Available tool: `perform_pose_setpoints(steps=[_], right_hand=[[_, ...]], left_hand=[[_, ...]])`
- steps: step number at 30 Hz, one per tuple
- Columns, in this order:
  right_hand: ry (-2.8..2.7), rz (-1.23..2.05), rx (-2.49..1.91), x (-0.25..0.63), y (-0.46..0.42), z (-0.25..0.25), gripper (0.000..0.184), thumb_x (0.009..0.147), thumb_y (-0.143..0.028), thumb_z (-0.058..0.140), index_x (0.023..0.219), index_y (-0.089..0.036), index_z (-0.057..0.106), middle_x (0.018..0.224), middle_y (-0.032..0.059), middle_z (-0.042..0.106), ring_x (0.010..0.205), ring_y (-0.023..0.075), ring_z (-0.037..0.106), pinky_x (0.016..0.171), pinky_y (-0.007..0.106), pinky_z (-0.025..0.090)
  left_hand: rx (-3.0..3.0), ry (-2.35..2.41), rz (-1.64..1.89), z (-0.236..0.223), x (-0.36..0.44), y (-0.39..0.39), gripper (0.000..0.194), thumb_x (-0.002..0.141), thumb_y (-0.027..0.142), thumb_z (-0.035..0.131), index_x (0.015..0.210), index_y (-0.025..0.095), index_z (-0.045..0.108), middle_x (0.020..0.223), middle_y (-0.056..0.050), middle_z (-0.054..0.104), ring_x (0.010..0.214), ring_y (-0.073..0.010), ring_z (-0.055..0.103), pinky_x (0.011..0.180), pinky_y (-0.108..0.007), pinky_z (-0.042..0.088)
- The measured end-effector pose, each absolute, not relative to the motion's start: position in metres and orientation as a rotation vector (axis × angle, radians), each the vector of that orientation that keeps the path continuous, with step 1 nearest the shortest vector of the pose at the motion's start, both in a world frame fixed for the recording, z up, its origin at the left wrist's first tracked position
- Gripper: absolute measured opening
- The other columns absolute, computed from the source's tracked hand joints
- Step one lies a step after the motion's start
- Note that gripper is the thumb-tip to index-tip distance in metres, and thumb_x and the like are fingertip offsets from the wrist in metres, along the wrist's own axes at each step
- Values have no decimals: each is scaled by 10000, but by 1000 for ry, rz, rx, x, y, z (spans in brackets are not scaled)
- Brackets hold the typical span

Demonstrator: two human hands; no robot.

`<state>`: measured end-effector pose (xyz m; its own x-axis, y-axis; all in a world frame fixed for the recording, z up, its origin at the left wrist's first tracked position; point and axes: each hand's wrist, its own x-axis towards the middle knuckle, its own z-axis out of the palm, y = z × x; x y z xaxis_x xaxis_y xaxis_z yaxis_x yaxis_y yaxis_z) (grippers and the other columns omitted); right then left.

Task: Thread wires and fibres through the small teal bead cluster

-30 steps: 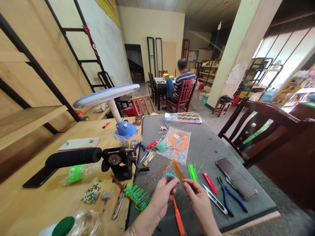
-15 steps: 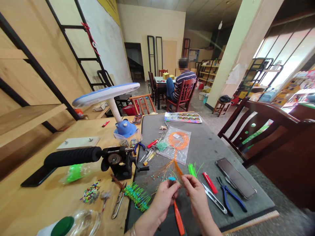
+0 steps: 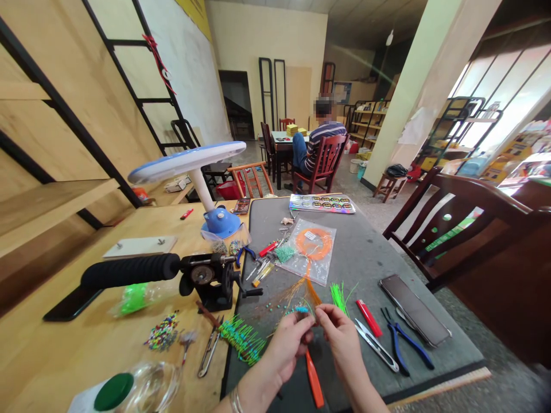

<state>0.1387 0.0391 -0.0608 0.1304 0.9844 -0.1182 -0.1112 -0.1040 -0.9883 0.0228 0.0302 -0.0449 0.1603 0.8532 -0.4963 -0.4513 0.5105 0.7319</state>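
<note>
Thumb and fingers of my left hand [image 3: 286, 338] pinch a small bright-blue piece [image 3: 302, 310], too small to name exactly. Close beside it, my right hand [image 3: 340, 330] is closed in a pinch; what lies between its fingertips is hidden. An orange strip of strands [image 3: 313, 292] rises behind those fingertips, and a thin greenish strand curves between the hands. Under the hands lies a tool with a red-orange handle [image 3: 314, 380]. Small blue-green beads [image 3: 275, 307] are scattered just beyond my left hand. Bright green strands [image 3: 339, 298] lie beyond my right hand.
To the right are a red lighter [image 3: 368, 317], thread snips [image 3: 376, 345], blue-handled pliers [image 3: 404, 343] and a phone [image 3: 414, 310]. A clamp stand [image 3: 210, 278], green-blue wired strands [image 3: 241, 338] and a lamp [image 3: 220, 221] stand left. A person [image 3: 321, 140] sits farther back.
The view has shifted slightly. Both hands stay close together in nearly the same place, and the blue piece has turned to lie more sideways at my left fingertips.
</note>
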Motion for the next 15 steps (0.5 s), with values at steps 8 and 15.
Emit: perform_pose_setpoints(steps=[8, 15], right_hand=[[-932, 1266, -1298, 138, 40, -59, 306, 619, -458, 741, 735, -181, 683, 654, 3, 644, 556, 136, 536, 433, 211, 341], [-886, 1336, -1276, 138, 40, -67, 330, 634, -455, 743, 799, -178, 674, 676, -2, 642, 563, 124, 524, 428, 186, 358]], left_hand=[[509, 1054, 1005, -42, 22, 31, 417, 554, 417, 796, 770, 124, 593, 587, 50, 482, 475, -36, 376, 383, -147, 124], [567, 1078, 1009, -46, 22, 32, 405, 595, 448, 762, 768, 135, 573, 530, 59, 472, 455, -42, 360, 394, -160, 129]])
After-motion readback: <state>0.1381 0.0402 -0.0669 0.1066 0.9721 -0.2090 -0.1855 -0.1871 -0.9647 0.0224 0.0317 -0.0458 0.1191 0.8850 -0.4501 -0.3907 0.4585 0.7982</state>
